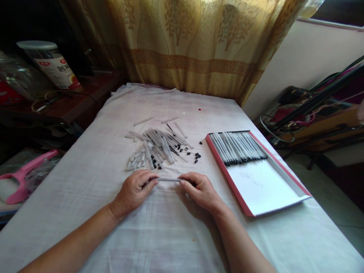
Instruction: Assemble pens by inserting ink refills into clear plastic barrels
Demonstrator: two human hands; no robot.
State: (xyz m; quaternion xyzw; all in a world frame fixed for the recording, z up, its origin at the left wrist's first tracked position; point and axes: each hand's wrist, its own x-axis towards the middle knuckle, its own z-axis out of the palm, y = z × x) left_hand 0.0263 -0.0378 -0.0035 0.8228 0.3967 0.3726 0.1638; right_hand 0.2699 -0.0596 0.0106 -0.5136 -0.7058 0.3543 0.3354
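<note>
Between my two hands a slim, greyish pen point(169, 179) lies level, just above the white cloth. My left hand point(136, 189) pinches its left end, and my right hand point(199, 188) grips its right end; both ends are hidden by the fingers. Beyond the hands spreads a loose pile of clear pen barrels point(159, 142), with dark refills among them. Small black plugs point(196, 156) lie scattered at the pile's right side. Whitish translucent caps point(137, 160) are heaped at its near left.
A shallow red-edged box point(227, 185) on the right holds a row of pens point(237, 148) in its far half. A patterned curtain point(182, 45) hangs behind the table. To the left are a lidded jar point(54, 66) and a pink-handled tape dispenser point(21, 176).
</note>
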